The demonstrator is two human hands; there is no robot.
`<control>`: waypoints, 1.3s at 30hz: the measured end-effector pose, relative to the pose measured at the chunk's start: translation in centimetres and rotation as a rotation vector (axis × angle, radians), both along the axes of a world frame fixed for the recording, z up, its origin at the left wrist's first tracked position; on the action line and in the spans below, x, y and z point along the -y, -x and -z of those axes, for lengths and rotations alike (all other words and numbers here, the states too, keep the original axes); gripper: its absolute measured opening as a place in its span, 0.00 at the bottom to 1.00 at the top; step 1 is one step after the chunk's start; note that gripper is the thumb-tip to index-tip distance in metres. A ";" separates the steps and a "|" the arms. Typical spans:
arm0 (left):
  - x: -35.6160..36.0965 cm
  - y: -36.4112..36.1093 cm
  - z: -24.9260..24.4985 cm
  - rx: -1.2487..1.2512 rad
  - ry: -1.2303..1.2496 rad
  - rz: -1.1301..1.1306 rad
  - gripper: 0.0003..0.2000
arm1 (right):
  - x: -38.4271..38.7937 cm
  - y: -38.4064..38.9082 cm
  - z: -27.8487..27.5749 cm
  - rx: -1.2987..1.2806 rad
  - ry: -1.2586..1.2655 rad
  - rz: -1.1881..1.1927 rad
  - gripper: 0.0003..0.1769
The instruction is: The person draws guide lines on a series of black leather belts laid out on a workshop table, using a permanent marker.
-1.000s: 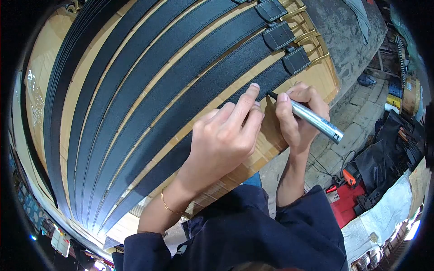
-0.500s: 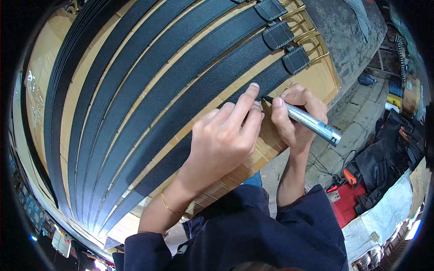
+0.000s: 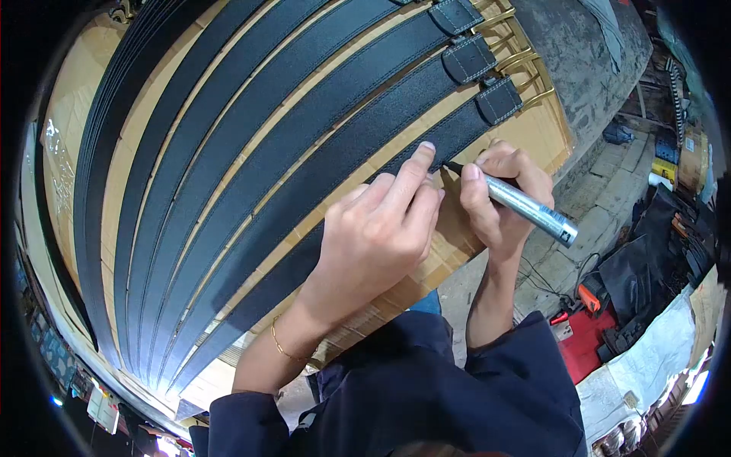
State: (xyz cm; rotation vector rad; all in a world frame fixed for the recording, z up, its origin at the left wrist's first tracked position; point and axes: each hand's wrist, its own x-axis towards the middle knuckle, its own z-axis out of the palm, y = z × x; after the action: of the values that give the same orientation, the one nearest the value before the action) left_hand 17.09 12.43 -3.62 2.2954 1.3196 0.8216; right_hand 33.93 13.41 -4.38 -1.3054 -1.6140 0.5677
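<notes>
Nearest me on the board lies a black leather belt [image 3: 458, 132] with stitched edges. My left hand [image 3: 375, 228] rests over it, the index finger pressed on its face and the other fingers bent at its near edge; the thumb is hidden. Between the fingers of my right hand [image 3: 499, 194] is a silver marker [image 3: 531, 209]. Its dark tip touches or nearly touches the belt's near edge, just beyond my left fingertips. A folded buckle end [image 3: 499, 100] with a brass buckle [image 3: 537, 99] finishes the belt at the upper right.
Several more black belts [image 3: 304, 129] fan out side by side across the cardboard [image 3: 544, 137]. A grey slab [image 3: 575, 68] is beyond it. At the right, an orange-handled tool [image 3: 588, 298] lies by black material and a red sheet [image 3: 582, 346] on the floor.
The marker and my right hand have shifted very slightly to the right along the belt's edge. My left hand and the belts stay almost where they were.
</notes>
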 end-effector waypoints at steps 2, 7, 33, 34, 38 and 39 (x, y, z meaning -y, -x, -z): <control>0.1 0.2 -0.3 0.053 0.084 -0.028 0.05 | 0.1 -0.2 0.0 0.026 0.003 -0.041 0.12; 0.1 0.2 0.6 0.092 0.009 -0.020 0.05 | 0.0 -0.2 0.3 0.070 -0.031 -0.087 0.11; 0.2 0.3 0.7 0.171 -0.013 -0.032 0.06 | -0.1 -0.2 0.5 -0.026 -0.045 -0.062 0.11; 0.2 0.3 0.7 0.165 -0.016 -0.031 0.06 | -0.1 -0.1 0.4 -0.026 -0.045 -0.062 0.11; 0.3 0.3 0.8 0.163 -0.024 -0.029 0.06 | -0.1 -0.1 0.2 0.016 -0.018 -0.082 0.11; 0.3 0.3 0.9 0.163 -0.024 -0.029 0.06 | -0.1 -0.1 0.1 0.039 -0.009 -0.097 0.11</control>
State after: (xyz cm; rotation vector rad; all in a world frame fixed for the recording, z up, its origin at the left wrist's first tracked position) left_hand 16.82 12.16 -4.48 2.1796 1.2803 1.0158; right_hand 34.06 13.46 -4.50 -1.2439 -1.7170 0.5967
